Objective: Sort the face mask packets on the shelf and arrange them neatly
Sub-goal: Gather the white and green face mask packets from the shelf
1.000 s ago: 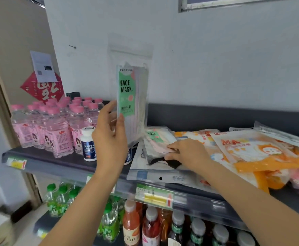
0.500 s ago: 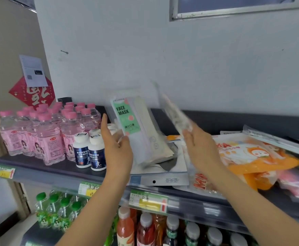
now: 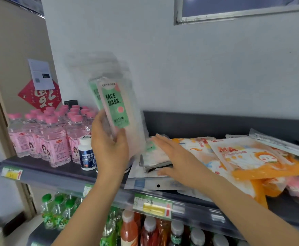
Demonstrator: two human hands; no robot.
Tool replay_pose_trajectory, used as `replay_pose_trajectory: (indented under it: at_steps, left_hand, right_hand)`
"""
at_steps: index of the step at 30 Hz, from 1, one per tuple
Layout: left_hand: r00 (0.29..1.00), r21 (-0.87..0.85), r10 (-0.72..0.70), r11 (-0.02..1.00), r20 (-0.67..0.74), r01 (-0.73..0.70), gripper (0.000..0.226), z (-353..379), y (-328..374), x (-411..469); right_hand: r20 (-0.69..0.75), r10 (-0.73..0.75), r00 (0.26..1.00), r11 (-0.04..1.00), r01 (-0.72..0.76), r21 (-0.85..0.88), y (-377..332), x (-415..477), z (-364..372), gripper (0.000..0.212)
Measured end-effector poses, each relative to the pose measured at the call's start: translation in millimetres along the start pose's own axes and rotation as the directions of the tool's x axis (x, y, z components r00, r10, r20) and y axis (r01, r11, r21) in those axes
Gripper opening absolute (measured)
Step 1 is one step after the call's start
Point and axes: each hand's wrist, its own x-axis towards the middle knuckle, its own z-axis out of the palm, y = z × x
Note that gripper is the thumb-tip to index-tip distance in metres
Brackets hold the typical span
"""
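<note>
My left hand point(image 3: 109, 148) grips two clear face mask packets with green labels point(image 3: 116, 107), held upright above the dark shelf point(image 3: 44, 173). My right hand point(image 3: 177, 158) reaches flat, fingers straight, over another green-labelled packet point(image 3: 154, 155) lying on a stack of flat packets point(image 3: 145, 183) in the shelf's middle. Orange and white children's mask packets point(image 3: 251, 157) lie in a loose pile to the right.
Pink-capped water bottles point(image 3: 44, 139) fill the shelf's left end, with small white-capped blue bottles point(image 3: 86, 153) beside them. Below are green bottles point(image 3: 56, 210) and orange drink bottles point(image 3: 129, 229). A grey wall stands behind the shelf.
My right hand added a second packet to the one in my left hand, which rose upright. The right hand then came back down, empty, over the packets on the shelf.
</note>
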Motion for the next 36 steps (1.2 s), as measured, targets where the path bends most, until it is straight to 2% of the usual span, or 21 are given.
replay_pose_trajectory:
  at_steps: [2,4,6,7,9,11,13,16,18,20,21,22,24,26,27,30,32,33,36]
  left_hand:
    - [0.991,0.035,0.123,0.992,-0.043,-0.122,0.055,-9,7,8]
    - [0.987,0.045,0.151,0.988,-0.06,-0.149,0.055,-15,9,14]
    - [0.986,0.037,0.152,0.988,-0.064,-0.15,0.055,-20,8,16]
    - [0.987,0.035,0.153,0.988,-0.056,-0.151,0.055,-22,5,16]
    - [0.991,0.06,0.131,0.99,-0.033,-0.129,0.054,-24,3,15]
    - [0.996,0.098,0.086,0.992,-0.006,-0.085,0.054,-24,1,12]
    - [0.997,0.106,0.066,0.992,0.036,-0.069,0.058,-23,1,9]
    - [0.992,0.14,0.044,0.988,0.121,-0.06,0.067,-18,-3,5]
    - [0.985,0.135,0.022,0.99,0.174,-0.046,0.073,-9,-4,2]
    - [0.978,0.128,-0.009,0.992,0.207,-0.018,0.079,4,-4,-6]
    - [0.974,0.117,-0.031,0.993,0.224,0.005,0.082,10,-7,-9]
    - [0.968,0.097,-0.052,0.995,0.245,0.029,0.083,17,-8,-12]
    - [0.955,0.082,-0.087,0.994,0.285,0.066,0.071,32,-15,-18]
    - [0.944,0.047,-0.139,0.99,0.301,0.131,0.05,47,-21,-23]
    - [0.93,-0.015,-0.194,0.978,0.311,0.209,0.042,54,-21,-26]
    - [0.847,-0.192,-0.358,0.869,0.393,0.456,0.028,66,-16,-34]
    - [0.794,-0.202,-0.397,0.824,0.461,0.529,0.028,68,-19,-38]
    - [0.791,-0.17,-0.395,0.838,0.467,0.519,0.029,68,-22,-39]
    - [0.851,0.064,-0.307,0.949,0.427,0.31,0.069,71,-32,-42]
  right_hand:
    - [0.048,0.053,0.997,0.996,-0.049,-0.076,6,9,4,0.09]
    - [0.174,0.133,0.976,0.986,-0.113,-0.119,12,15,10,0.091]
    - [0.245,0.21,0.947,0.97,-0.169,-0.175,17,19,19,0.082]
    - [0.223,0.238,0.946,0.956,-0.187,-0.227,18,21,24,0.073]
    - [0.087,0.236,0.968,0.909,-0.188,-0.371,17,22,31,0.052]
    - [-0.05,0.193,0.98,0.872,-0.195,-0.449,15,24,34,0.043]
    - [-0.162,0.233,0.959,0.899,-0.276,-0.34,18,25,29,0.044]
    - [-0.367,0.401,0.84,0.916,-0.377,0.138,29,21,13,0.035]
    - [-0.479,0.48,0.735,0.87,-0.328,0.368,33,12,3,0.03]
    - [-0.576,0.469,0.669,0.867,-0.226,0.444,29,-1,-3,0.03]
    - [-0.614,0.426,0.664,0.88,-0.146,0.453,23,-9,-5,0.031]
    - [-0.642,0.364,0.674,0.895,-0.062,0.442,17,-16,-5,0.033]
    - [-0.638,0.209,0.741,0.926,0.061,0.373,8,-29,2,0.041]
    - [-0.56,0.063,0.826,0.965,0.092,0.245,10,-38,15,0.049]
    - [-0.503,0.011,0.864,0.98,0.092,0.179,15,-42,23,0.054]
    - [-0.41,0.004,0.912,0.989,0.057,0.135,28,-51,30,0.058]
    - [-0.392,0.021,0.92,0.993,0.028,0.118,32,-56,25,0.055]
    - [-0.366,0.021,0.93,0.994,0.021,0.109,33,-58,22,0.055]
    - [-0.227,0.023,0.974,0.997,-0.005,0.083,33,-65,16,0.06]
